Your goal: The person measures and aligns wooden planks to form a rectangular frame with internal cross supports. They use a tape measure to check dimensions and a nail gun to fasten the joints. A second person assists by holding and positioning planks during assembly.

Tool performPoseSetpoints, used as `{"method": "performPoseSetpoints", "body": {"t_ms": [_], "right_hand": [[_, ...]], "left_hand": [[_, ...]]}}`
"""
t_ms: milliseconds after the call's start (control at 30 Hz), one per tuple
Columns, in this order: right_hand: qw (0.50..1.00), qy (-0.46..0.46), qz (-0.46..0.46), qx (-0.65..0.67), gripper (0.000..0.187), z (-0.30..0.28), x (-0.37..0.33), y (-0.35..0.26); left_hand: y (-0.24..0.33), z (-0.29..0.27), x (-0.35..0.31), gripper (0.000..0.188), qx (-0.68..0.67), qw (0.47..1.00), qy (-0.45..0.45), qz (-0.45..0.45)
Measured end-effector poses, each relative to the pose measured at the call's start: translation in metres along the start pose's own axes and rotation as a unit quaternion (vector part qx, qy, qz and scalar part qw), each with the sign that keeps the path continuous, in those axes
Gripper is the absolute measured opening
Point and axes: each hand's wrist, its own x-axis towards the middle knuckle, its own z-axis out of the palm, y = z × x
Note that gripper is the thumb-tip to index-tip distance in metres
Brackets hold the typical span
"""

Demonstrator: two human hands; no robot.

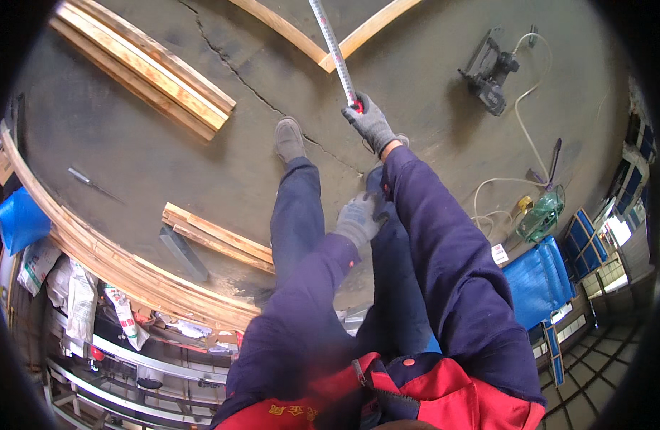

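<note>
My right hand (373, 125), in a grey work glove, is stretched forward and closed around a tape measure; some red of its case shows at the fingers. The tape's blade (333, 50) runs out from the hand toward the far edge of the picture. It passes over the corner where two wooden strips (376, 32) meet on the floor. My left hand (360, 218), also gloved, lies against my right leg near the knee. Its fingers look spread, with nothing seen in them.
Stacked timber boards (151, 68) lie at far left. Long bent strips (136, 265) and short boards (219, 236) are nearer. A screwdriver-like tool (93, 184) lies left on the cracked floor. At right are a black power tool (489, 72) with a pale hose (519, 115) and blue sheeting (537, 279).
</note>
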Motion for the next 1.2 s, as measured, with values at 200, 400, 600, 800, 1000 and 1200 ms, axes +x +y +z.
{"method": "performPoseSetpoints", "body": {"t_ms": [200, 400, 600, 800, 1000, 1200], "right_hand": [[0.999, 0.005, -0.032, -0.020, 0.063, 0.033, 0.069, 0.054], [0.999, 0.016, -0.030, -0.029, 0.062, 0.043, 0.093, 0.065], [0.997, 0.033, -0.025, -0.058, 0.067, 0.045, 0.090, 0.058], [0.999, 0.023, -0.023, -0.038, 0.068, 0.047, 0.097, 0.064], [0.999, 0.024, -0.014, -0.028, 0.067, 0.053, 0.101, 0.066], [0.998, 0.032, -0.023, -0.051, 0.067, 0.056, 0.096, 0.062]], "left_hand": [[0.027, 0.005, 0.029, 0.052, 0.111, 0.985, -0.114, 0.066], [0.023, -0.014, 0.042, 0.049, 0.093, 0.988, -0.122, 0.010], [0.024, -0.024, 0.054, 0.046, 0.108, 0.986, -0.129, -0.021], [0.023, -0.034, 0.055, 0.048, 0.125, 0.983, -0.126, -0.038], [0.016, -0.038, 0.054, 0.047, 0.106, 0.990, -0.091, -0.020], [0.015, -0.041, 0.055, 0.049, 0.095, 0.989, -0.112, -0.024]]}}
